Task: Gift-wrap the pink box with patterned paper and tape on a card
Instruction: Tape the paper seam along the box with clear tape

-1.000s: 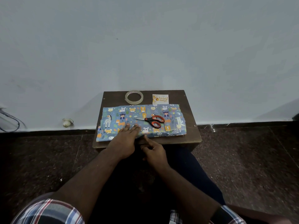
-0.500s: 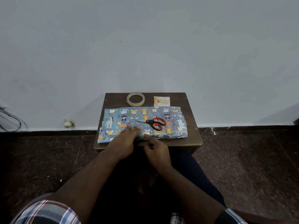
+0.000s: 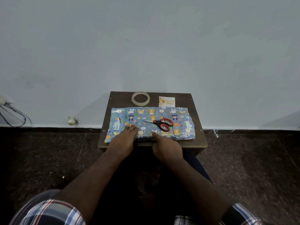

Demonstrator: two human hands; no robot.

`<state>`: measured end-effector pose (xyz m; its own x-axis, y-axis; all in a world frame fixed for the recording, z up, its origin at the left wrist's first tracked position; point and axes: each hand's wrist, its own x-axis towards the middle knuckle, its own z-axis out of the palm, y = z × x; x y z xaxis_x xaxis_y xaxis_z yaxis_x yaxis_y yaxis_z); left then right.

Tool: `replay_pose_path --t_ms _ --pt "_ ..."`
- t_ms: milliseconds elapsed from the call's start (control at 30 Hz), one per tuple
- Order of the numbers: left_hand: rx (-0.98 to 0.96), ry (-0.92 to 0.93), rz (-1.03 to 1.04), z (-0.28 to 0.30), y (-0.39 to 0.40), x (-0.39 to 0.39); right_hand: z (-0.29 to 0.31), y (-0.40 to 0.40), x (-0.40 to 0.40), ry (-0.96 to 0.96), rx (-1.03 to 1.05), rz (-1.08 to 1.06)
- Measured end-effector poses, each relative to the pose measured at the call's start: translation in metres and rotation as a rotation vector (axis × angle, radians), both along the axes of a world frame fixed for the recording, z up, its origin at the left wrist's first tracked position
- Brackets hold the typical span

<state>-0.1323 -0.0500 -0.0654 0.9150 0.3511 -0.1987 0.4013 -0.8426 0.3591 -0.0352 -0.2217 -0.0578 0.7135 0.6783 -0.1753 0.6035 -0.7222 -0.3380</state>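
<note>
Blue animal-patterned paper (image 3: 146, 114) covers the box on a small brown table (image 3: 120, 99); no pink of the box shows. My left hand (image 3: 123, 140) lies flat on the paper's near left part, fingers straight. My right hand (image 3: 165, 146) is at the paper's near edge, thumb on top of the fold and fingers curled below it. Orange-handled scissors (image 3: 160, 124) lie on the paper. A clear tape roll (image 3: 140, 98) and a small white card (image 3: 166, 101) sit at the table's back.
The table stands against a pale wall (image 3: 146, 46) on a dark speckled floor (image 3: 48, 159). A white plug (image 3: 72, 120) and cables (image 3: 14, 114) lie at the wall's foot on the left. My dark-trousered knees are below the table.
My right hand has slid to the right along the paper's near edge. The left hand stays pressed flat on the paper.
</note>
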Motion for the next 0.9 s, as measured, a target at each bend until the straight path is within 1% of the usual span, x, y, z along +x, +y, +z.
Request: replay_pose_path --t_ms 200,267,333,433,500,600,767,900 --pt "-0.006 -0.024 -0.007 0.004 0.004 -0.001 -0.002 -0.003 0.004 0.034 0.011 0.011" --pt "-0.004 -0.089 0.040 0.010 0.007 0.001 0.001 -0.001 0.004 0.046 0.092 -0.011" --pt "-0.016 -0.213 0.110 0.015 0.011 0.008 0.009 0.005 0.007 0.044 0.206 -0.037" --pt "-0.135 -0.392 0.244 0.016 0.017 0.026 0.025 0.026 0.028 0.020 0.328 -0.060" --pt "-0.260 -0.414 0.361 0.019 0.019 0.040 0.033 0.047 0.050 0.005 0.341 -0.070" --pt "-0.432 -0.379 0.476 0.016 0.021 0.054 0.035 0.081 0.084 -0.074 0.292 -0.045" --pt "-0.558 -0.360 0.534 0.000 0.032 0.061 0.019 0.136 0.131 -0.170 0.079 0.106" --pt "-0.658 -0.355 0.572 0.000 0.039 0.065 0.010 0.164 0.148 -0.239 -0.122 0.245"
